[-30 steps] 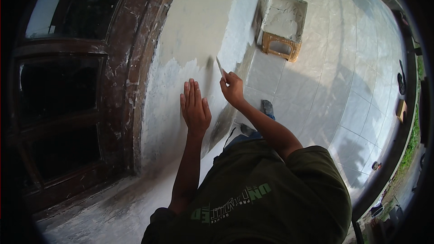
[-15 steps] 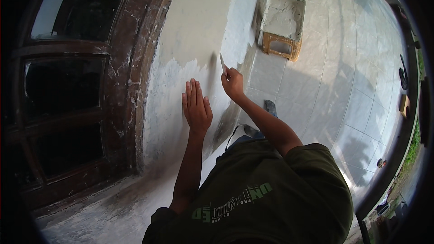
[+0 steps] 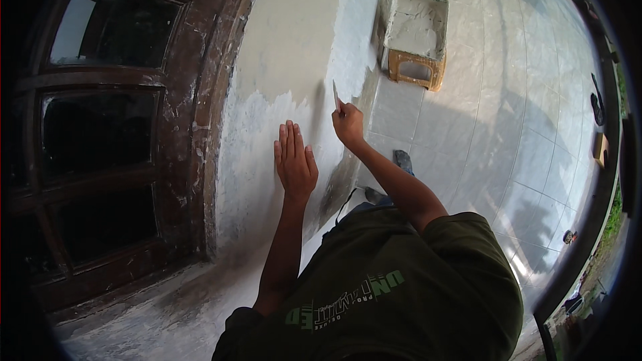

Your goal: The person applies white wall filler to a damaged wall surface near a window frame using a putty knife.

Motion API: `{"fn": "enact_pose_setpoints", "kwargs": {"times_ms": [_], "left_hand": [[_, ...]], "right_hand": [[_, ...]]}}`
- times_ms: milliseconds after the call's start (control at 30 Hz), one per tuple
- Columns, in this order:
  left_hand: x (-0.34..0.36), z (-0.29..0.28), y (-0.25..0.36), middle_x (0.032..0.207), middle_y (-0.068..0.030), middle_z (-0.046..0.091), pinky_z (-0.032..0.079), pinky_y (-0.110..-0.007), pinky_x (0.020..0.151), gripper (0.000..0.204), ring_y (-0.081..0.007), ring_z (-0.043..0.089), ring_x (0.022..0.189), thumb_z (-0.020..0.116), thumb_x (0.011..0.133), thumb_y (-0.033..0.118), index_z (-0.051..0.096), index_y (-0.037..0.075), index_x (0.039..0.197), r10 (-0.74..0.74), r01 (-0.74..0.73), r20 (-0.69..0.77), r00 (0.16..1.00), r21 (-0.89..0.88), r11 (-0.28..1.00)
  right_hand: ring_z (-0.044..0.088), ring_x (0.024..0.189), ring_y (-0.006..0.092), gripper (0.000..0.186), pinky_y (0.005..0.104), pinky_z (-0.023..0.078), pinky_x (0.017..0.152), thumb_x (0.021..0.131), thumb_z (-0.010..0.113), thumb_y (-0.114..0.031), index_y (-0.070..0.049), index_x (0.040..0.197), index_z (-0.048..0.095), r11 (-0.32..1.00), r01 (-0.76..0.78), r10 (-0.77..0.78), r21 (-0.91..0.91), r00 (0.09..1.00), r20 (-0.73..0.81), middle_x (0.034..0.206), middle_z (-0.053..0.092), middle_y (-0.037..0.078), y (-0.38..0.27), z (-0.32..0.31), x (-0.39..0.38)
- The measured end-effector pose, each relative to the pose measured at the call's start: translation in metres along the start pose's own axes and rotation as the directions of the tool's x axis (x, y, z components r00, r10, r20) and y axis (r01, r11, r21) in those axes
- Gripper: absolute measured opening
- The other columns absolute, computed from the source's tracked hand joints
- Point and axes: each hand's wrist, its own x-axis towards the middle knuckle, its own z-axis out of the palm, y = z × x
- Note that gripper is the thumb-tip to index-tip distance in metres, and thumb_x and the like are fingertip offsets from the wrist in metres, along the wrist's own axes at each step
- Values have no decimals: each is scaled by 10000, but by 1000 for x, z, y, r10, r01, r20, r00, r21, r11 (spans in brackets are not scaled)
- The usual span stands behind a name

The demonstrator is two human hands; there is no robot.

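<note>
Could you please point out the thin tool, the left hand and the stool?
Thin tool [image 3: 336, 95], head view: on its blade.
Left hand [image 3: 296, 171], head view: on its back.
Stool [image 3: 417, 56], head view: band above its opening.

Matt wall [image 3: 287, 40], glossy floor tiles [image 3: 452, 140]

The only writing I can make out is on my shirt [image 3: 435, 281], low in the middle of the frame: a slanting print [image 3: 346, 299] with bold green letters at both ends, pale outlined ones between, and smaller pale lettering [image 3: 324, 324] below.

Tiled house porch [image 3: 461, 113], paned door [image 3: 179, 103]
</note>
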Motion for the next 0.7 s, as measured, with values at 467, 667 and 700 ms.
{"fn": "enact_pose_setpoints", "kwargs": {"times_ms": [467,667,700], "left_hand": [[-2,3,-2,1552,-174,336,157,-498,1180,519,-312,247,1473,365,984,182,377,-42,1451,5,-5,6,1000,-9,1000],[0,3,-3,1541,-179,358,175,-459,1180,523,-302,273,1464,368,986,198,386,-44,1449,30,-29,13,999,-10,1000],[-1,3,-3,1541,-179,358,175,-459,1180,523,-302,273,1464,368,986,198,386,-44,1449,25,-25,14,1000,-12,1000]], "right_hand": [[611,635,357,294,416,479,604,763,603,-7,72,1037,677,998,-56,56,0,998,24,708,603,216,-6,11,27],[582,775,389,275,469,468,706,748,609,16,97,1011,586,982,189,-189,14,972,141,770,600,213,-4,41,0],[588,784,387,340,467,475,720,732,626,12,110,1055,586,981,191,-190,16,957,217,767,600,210,-5,37,-31]]}}
